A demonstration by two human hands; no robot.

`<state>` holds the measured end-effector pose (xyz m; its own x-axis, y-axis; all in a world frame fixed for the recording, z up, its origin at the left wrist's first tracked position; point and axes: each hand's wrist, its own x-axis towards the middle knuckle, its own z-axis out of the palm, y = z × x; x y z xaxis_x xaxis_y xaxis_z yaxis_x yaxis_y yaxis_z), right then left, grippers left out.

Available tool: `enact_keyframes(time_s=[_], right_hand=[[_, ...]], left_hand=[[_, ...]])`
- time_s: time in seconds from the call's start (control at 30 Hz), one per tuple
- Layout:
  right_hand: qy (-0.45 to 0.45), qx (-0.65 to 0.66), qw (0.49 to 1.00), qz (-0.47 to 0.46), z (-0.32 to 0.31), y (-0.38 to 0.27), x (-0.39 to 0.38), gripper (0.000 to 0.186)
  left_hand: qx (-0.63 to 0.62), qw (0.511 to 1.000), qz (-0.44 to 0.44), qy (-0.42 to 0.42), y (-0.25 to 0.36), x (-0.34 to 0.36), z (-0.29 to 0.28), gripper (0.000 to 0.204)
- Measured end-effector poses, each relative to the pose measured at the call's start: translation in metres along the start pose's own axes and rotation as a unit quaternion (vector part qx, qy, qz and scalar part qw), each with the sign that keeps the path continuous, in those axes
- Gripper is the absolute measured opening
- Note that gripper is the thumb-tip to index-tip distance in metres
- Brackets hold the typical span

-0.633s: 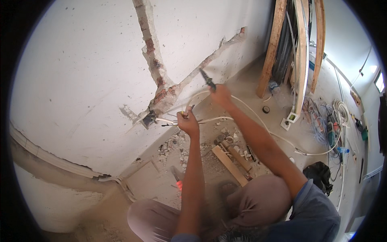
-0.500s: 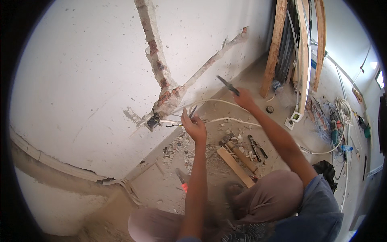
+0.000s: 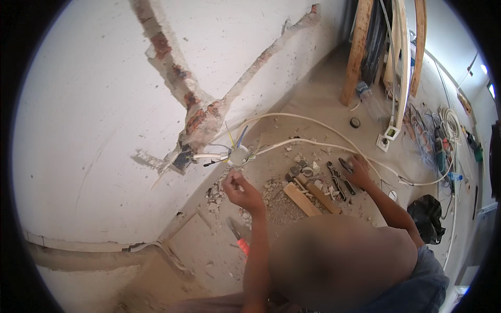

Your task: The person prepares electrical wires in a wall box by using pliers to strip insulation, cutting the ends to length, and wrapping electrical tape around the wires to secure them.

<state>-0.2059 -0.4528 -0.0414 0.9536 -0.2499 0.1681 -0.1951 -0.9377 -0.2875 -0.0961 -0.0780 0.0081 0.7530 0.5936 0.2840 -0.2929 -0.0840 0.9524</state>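
Note:
A round white junction box (image 3: 239, 156) hangs by the chiselled wall, with thin coloured wires fanning out and white cables (image 3: 302, 140) running from it. My left hand (image 3: 244, 195) is just below the box, fingers curled; what they hold, if anything, is hard to make out. Lower right, near the floor, my right hand (image 3: 359, 172) is closed around a dark slim tool (image 3: 345, 165). Beside it lie dark-handled pliers (image 3: 340, 181) on the dusty floor.
Wood pieces (image 3: 301, 198) and rubble lie near the pliers. A knife-like tool with a red handle (image 3: 242, 246) is by my left forearm. Planks (image 3: 357, 52) lean at the back. A tape roll (image 3: 355, 122), a plastic bottle (image 3: 371, 103) and a black bag (image 3: 427, 218) are rightward.
My right hand has come down from beside the wall to the floor by the pliers, with the dark tool. My left hand has shifted below the box, which now shows plainly. The view has shifted.

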Motion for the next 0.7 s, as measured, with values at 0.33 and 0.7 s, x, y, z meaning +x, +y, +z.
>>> enact_keyframes(time_s=[0.33, 0.7], right_hand=[[-0.18, 0.434, 0.855, -0.219, -0.033, -0.238, 0.171, 0.028], [-0.115, 0.393, 0.832, -0.375, -0.074, -0.254, 0.148, 0.011]], left_hand=[[0.039, 0.999, 0.015, -0.017, 0.029, 0.025, 0.014, 0.031], [0.175, 0.924, 0.312, -0.133, 0.033, 0.069, 0.025, 0.017]])
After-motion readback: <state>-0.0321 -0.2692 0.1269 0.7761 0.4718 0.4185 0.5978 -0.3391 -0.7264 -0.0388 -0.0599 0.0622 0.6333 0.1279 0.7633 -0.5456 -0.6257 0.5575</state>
